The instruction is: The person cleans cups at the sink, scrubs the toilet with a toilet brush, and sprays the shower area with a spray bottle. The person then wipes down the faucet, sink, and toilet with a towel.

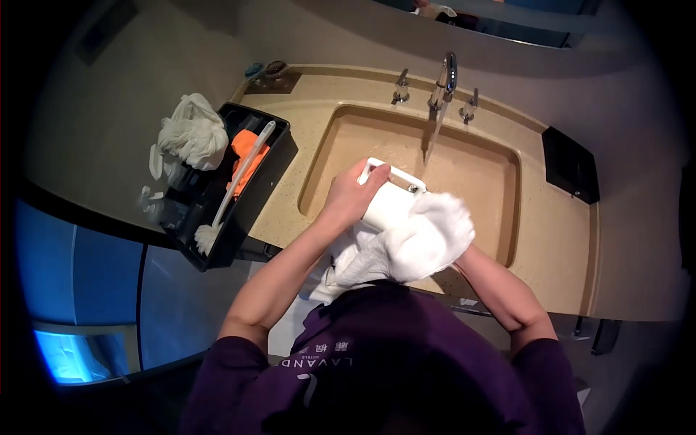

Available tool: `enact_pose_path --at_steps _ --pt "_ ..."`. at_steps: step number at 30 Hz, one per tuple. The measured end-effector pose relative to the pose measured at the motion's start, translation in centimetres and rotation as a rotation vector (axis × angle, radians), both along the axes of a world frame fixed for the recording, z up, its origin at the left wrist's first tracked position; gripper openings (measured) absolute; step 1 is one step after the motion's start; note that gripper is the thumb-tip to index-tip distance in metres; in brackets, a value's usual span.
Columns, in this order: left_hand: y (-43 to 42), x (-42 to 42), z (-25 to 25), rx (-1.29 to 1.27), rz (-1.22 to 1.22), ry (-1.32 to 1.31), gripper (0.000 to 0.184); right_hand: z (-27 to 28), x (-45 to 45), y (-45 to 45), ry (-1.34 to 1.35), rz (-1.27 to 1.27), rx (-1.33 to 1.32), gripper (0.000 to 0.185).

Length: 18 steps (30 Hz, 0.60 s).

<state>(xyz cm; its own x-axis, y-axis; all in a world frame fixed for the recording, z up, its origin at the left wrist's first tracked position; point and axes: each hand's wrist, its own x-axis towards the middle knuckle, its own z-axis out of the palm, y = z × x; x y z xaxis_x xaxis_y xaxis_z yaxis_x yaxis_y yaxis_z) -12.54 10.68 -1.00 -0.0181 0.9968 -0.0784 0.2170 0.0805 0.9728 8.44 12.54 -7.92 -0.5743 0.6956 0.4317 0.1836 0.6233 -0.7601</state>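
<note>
White cloth (428,239) hides the right hand. At one o'clock, the top edge cuts off the mirror (500,22); small items (276,69) toward eleven are too indistinct to tell.

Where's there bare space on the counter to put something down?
The biggest bare patch of counter is at the right, between the sink and the black box. A narrower strip runs between the sink and the black caddy. Mid-sink is crowded: left hand, white item, white cloth.
</note>
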Motion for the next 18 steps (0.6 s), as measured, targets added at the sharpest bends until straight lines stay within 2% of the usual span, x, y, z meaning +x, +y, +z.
enact_pose_path --at_steps 3,5,8,11,14,15,18 --pt "-0.4 0.1 0.5 0.293 -0.109 0.007 0.040 2.8 -0.9 -0.8 -0.180 -0.302 -0.098 0.028" --pt "-0.5 -0.2 -0.1 0.433 -0.146 -0.102 0.044 6.1 -1.6 -1.7 -0.204 -0.366 0.083 0.023" --pt "0.8 -1.4 -3.5 0.530 -0.200 -0.161 0.048 5.8 -1.8 -2.0 0.030 -0.293 -0.182 0.021" --pt "1.5 -1.2 -3.6 0.188 -0.124 -0.022 0.041 3.9 -1.3 -1.0 0.079 -0.139 -0.458 0.020" --pt "3.2 -0.9 -2.5 -0.013 -0.272 0.097 0.040 8.4 -2.4 -1.4 -0.454 -0.089 -0.279 0.021" --pt "3.5 -0.5 -3.1 -0.159 -0.281 -0.074 0.041 7.7 -2.8 -1.3 -0.568 0.038 0.198 0.023" --pt "3.4 -0.5 -3.1 -0.700 -0.160 -0.210 0.044 6.9 -3.1 -1.9 -0.446 0.056 0.092 0.025"
